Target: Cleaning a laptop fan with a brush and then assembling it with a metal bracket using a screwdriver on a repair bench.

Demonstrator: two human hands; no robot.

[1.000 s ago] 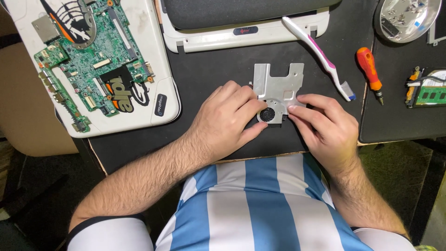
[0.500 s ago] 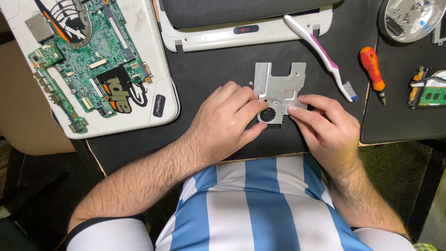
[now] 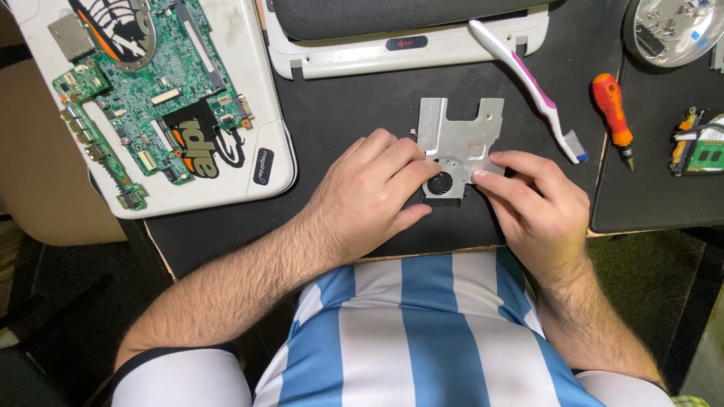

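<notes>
Both hands are gripping one small part at the middle of the black tabletop [image 3: 354,105]. The left hand [image 3: 369,197] is curling its grip around the left edge of a metal cooling plate [image 3: 460,136], thumb underneath and fingertips lying on its lower left corner. The right hand [image 3: 539,207] is pinching the plate's right lower edge between forefinger and thumb, the grip closed to a narrow pinch.

The plate is showing as thin, pale silver sheet metal with a notch cut from its top edge, lying flat; a small round black fan [image 3: 440,183] is sitting in its lower end, between the two hands.

At two o'clock from the plate a white and pink toothbrush [image 3: 528,83] is lying aslant, bristles at its lower end. Farther out at three o'clock an orange-handled screwdriver [image 3: 612,113] is pointing down, and beyond it a green memory module [image 3: 705,154] is resting at the frame edge. At one o'clock a shiny round dish [image 3: 667,30] is holding small parts. At twelve o'clock a white laptop shell [image 3: 407,49] is lying across the tabletop. At ten o'clock a white laptop base [image 3: 260,120] is carrying a green circuit board [image 3: 143,98] with a dark oblong label near its lower right corner.

The person is wearing a blue and white striped shirt [image 3: 415,339].
</notes>
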